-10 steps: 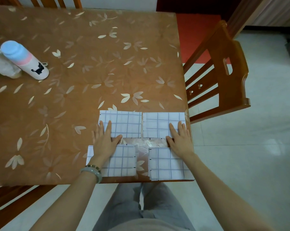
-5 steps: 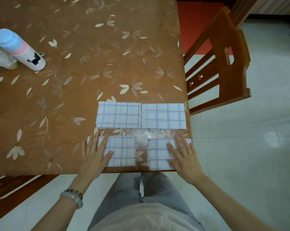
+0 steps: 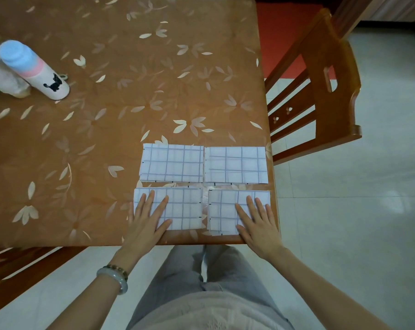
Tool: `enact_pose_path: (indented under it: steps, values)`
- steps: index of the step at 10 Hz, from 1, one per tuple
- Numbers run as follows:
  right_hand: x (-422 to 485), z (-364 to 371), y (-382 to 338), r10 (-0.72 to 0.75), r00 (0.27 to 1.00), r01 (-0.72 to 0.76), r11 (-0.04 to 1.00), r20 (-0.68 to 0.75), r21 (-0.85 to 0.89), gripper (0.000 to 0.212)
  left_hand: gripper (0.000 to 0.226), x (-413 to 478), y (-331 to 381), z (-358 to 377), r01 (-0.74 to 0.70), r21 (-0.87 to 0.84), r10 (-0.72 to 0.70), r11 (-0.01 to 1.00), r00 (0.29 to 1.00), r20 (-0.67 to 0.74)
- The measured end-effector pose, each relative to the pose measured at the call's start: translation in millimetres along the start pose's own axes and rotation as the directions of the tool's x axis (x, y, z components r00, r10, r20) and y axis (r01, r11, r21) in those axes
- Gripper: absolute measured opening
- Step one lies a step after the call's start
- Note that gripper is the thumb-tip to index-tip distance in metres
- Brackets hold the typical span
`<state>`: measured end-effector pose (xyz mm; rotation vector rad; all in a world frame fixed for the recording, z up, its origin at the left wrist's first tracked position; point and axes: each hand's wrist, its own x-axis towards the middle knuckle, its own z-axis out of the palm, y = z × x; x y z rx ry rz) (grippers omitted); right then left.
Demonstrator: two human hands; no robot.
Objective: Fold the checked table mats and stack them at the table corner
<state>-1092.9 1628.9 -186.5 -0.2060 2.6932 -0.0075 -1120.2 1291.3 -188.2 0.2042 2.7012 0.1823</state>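
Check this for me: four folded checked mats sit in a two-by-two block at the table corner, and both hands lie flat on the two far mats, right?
Not quite. The head view shows the left hand and right hand flat on the two near mats, at the table edge. The far mats are untouched.

text: none legible | bottle — black cat graphic only, no lettering

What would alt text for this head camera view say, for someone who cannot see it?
Seen from above, a person's left hand and right hand lie flat on the two nearer of four folded checked mats, laid two by two at the corner of a brown floral table. A blue-capped bottle stands far left; a wooden chair is at the right.
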Motion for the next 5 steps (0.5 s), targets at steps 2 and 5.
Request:
enact_pose_path:
  steps: [2,5]
  values:
    - [12.5,-9.9,-10.9,-0.003,0.999,0.003,1.0,0.036,0.02,0.061,0.072,2.2,4.9,-0.6,-0.005,-0.006,0.005,1.0,1.0,-0.002]
    - [12.9,-19.1,-13.8,-0.037,0.999,0.039,0.987,-0.017,0.155,0.069,0.071,4.3,10.0,-8.5,-0.014,-0.025,0.013,1.0,0.999,-0.04]
